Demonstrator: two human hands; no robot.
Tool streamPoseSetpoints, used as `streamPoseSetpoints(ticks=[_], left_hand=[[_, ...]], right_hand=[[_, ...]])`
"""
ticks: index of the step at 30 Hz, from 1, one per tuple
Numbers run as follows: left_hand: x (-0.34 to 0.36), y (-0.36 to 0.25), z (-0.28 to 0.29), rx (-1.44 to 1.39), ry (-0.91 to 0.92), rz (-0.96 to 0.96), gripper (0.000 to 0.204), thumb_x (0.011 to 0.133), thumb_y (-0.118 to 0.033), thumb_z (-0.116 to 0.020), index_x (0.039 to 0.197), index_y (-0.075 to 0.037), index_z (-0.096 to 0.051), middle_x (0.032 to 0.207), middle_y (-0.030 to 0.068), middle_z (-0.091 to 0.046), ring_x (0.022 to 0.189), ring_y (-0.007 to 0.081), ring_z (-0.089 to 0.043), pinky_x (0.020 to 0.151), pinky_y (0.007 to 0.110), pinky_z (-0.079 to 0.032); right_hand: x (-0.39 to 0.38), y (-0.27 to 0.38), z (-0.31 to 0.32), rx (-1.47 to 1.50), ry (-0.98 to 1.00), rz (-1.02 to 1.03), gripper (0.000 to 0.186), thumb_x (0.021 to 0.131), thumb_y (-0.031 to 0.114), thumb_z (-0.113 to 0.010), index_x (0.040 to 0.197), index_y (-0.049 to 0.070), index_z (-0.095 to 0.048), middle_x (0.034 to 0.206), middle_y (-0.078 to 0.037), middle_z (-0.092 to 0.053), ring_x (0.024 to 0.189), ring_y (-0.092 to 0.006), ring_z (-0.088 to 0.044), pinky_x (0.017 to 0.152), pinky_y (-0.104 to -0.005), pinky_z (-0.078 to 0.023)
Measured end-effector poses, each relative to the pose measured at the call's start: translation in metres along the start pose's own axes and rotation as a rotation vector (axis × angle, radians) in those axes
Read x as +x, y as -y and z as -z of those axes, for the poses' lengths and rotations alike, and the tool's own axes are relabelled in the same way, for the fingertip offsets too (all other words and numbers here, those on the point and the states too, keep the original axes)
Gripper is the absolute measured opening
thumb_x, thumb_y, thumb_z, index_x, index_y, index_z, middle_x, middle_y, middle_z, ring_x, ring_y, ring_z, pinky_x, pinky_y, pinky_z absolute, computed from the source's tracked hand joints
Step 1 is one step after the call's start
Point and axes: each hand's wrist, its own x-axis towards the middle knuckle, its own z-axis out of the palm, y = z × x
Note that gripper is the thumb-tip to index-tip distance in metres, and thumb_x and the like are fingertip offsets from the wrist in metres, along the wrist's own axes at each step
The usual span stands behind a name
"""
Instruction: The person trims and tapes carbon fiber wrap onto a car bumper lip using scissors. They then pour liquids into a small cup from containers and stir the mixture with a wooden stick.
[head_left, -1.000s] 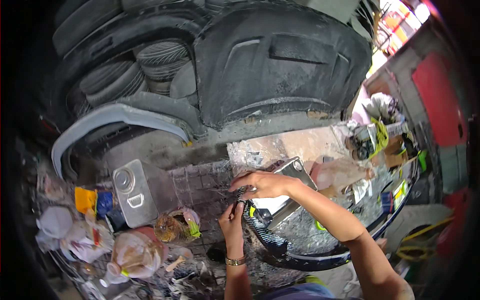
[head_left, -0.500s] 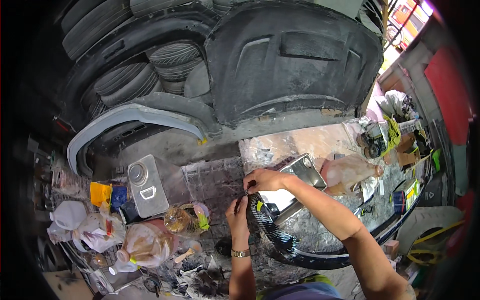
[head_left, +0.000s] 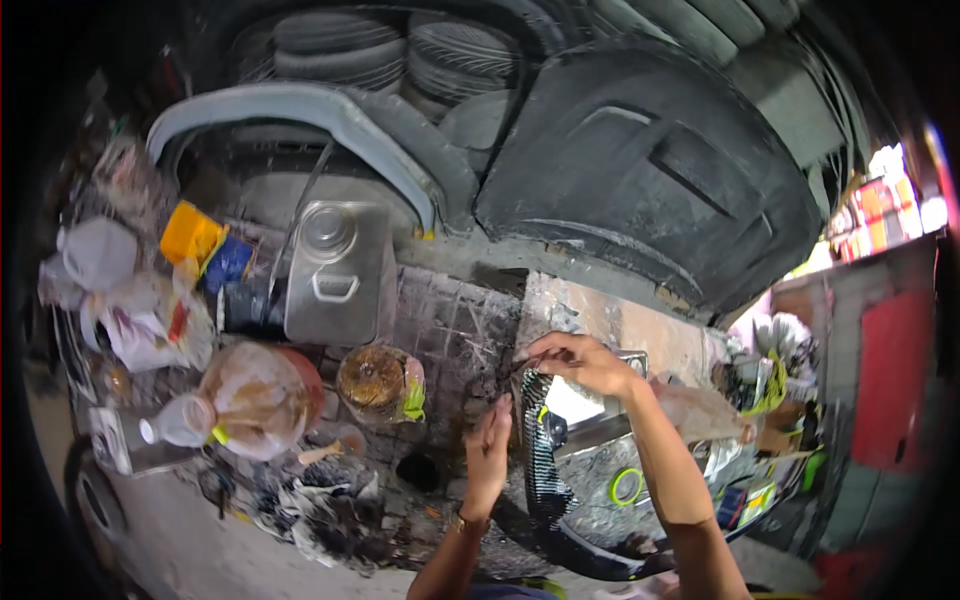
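Observation:
My right hand [head_left: 585, 365] is bent over the upper end of a long, curved black car trim piece [head_left: 550, 470] with a ribbed mesh surface, its fingertips curled down at that end. Just left of the same end, my left hand [head_left: 488, 450] is raised with its fingers stretched upward and a watch on the wrist; it appears to hold nothing. Behind the trim lies a shiny metal tin [head_left: 580, 405], partly covered by my right hand and forearm. A roll of green tape [head_left: 627, 487] rests inside the trim's curve.
On the left stand a large metal can [head_left: 340, 270], a stained plastic jug [head_left: 262, 400] and a cut container with brown residue [head_left: 372, 385]. Crumpled paper [head_left: 325, 510] lies nearer. A black car hood [head_left: 650, 180] leans at the back beside a grey fender [head_left: 300, 105]. Another jug [head_left: 695, 410] lies right.
The view has swung, so the can and jugs sit differently in it. My left hand has come away from the trim's end and its fingers have straightened. My right hand stays at that end.

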Motion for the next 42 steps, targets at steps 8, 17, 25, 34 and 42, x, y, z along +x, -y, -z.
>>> streamPoseSetpoints(ticks=[8,17,25,34,42], left_hand=[[-0.013,0.011,-0.01,0.363,0.043,-0.303,0.057,0.094,-0.023,-0.058,0.142,-0.001,-0.037,0.144,0.0217,-0.039,0.134,0.0342,-0.039,0.109,0.039,-0.033],[-0.003,0.005,-0.005,0.307,0.062,-0.349,0.058,0.089,-0.022,-0.064,0.139,-0.003,-0.042,0.14,0.0214,-0.045,0.128,0.0372,-0.045,0.105,0.042,-0.038],[0.006,0.002,0.002,0.236,0.063,-0.151,0.05,0.101,-0.034,-0.041,0.136,0.002,-0.045,0.134,0.0226,-0.051,0.125,0.0341,-0.049,0.103,0.037,-0.039],[0.004,-0.008,-0.035,0.331,0.029,0.016,0.056,0.1,-0.038,-0.044,0.139,0.003,-0.041,0.132,0.0191,-0.054,0.119,0.0243,-0.054,0.1,0.033,-0.039],[-0.024,-0.002,-0.025,0.498,-0.077,0.053,0.061,0.1,-0.043,-0.042,0.137,0.006,-0.042,0.14,0.0208,-0.043,0.127,0.027,-0.044,0.107,0.036,-0.031]], right_hand=[[-0.018,0.005,-0.009,0.014,-0.224,-0.09,0.026,0.092,0.016,-0.063,0.115,0.005,-0.063,0.106,-0.005,-0.065,0.097,-0.0117,-0.057,0.087,-0.0276,-0.046],[-0.005,0.031,-0.02,-0.465,-0.263,0.042,0.025,0.088,0.01,-0.063,0.113,0.003,-0.063,0.109,-0.012,-0.062,0.103,-0.0233,-0.059,0.088,-0.0338,-0.045],[-0.062,0.036,-0.01,-0.305,-0.401,-0.095,0.026,0.087,0.01,-0.063,0.112,0.002,-0.062,0.107,-0.013,-0.063,0.102,-0.0246,-0.059,0.089,-0.0346,-0.045],[-0.239,-0.009,-0.012,-0.17,-0.214,-0.366,0.031,0.092,0.02,-0.061,0.118,0.004,-0.059,0.112,-0.014,-0.062,0.103,-0.0271,-0.061,0.09,-0.0363,-0.047],[-0.432,-0.215,-0.015,-0.407,-0.32,-0.826,0.035,0.086,0.016,-0.062,0.118,0.005,-0.059,0.114,-0.019,-0.062,0.106,-0.0327,-0.06,0.09,-0.0396,-0.048]])
